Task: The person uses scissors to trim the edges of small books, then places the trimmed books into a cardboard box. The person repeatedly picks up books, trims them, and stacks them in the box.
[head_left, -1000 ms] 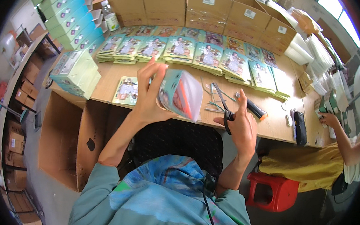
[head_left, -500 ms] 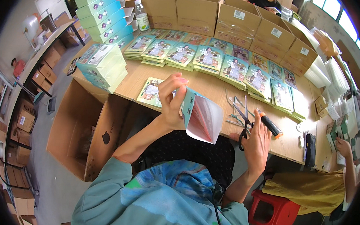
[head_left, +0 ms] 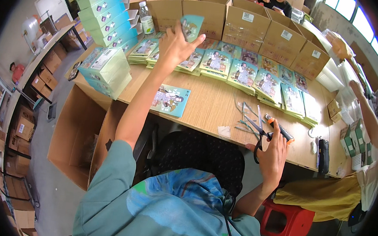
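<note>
My left hand [head_left: 175,48] is stretched out to the far side of the table, above the stacked booklets. It grips a small teal printed piece [head_left: 192,26], blurred, perhaps a booklet or a packet. Near the front edge my right hand [head_left: 273,155] is closed on black-handled scissors [head_left: 258,141], their blades pointing away over the table. Below my left forearm lies a teal illustrated booklet [head_left: 172,100], partly covered by the arm. Several piles of illustrated booklets [head_left: 242,74] run in a curved row across the table. An orange-and-black cutter [head_left: 281,129] rests beyond my right hand.
Open cardboard boxes [head_left: 246,28] line the back, with a bottle [head_left: 147,21] at their left. Teal cartons [head_left: 104,20] are stacked at far left. Thin strips [head_left: 244,125] and a black case [head_left: 324,155] lie on the table. Another person's arm [head_left: 367,107] reaches in at right.
My left hand has moved from near my body to far over the booklet piles; the opened teal packet with a pink inside is no longer seen there. My right hand keeps the scissors.
</note>
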A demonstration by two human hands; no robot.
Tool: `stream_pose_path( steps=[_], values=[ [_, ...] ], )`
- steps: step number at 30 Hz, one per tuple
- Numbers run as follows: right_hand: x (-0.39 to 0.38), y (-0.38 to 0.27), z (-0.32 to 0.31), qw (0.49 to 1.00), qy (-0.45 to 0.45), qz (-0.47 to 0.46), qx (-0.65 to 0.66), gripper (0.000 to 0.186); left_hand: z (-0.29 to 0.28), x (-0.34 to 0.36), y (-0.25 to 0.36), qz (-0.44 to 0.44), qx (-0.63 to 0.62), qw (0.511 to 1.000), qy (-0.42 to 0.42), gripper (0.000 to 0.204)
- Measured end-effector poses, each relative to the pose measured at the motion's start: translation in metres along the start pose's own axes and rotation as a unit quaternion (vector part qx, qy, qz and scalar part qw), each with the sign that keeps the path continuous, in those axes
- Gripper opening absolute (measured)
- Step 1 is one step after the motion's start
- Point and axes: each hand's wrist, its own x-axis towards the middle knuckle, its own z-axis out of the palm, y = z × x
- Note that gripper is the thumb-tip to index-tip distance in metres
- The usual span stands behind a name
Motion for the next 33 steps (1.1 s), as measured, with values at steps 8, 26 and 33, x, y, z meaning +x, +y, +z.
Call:
stream_pose_path(
  steps=[8,26,33],
  values=[
    [-0.003,-0.002,0.007,0.998,0.005,-0.039,0.042,0.113,0.067,0.029,-0.025,-0.09,0.135,0.983,-0.086,0.141],
    [-0.025,0.002,0.017,0.94,-0.001,-0.045,0.337,0.096,-0.03,-0.124,-0.114,0.261,0.047,0.883,-0.387,0.128],
    [-0.027,0.004,0.02,0.935,-0.002,-0.052,0.351,0.098,-0.051,-0.122,-0.099,0.214,0.033,0.908,-0.358,0.128]
  ],
)
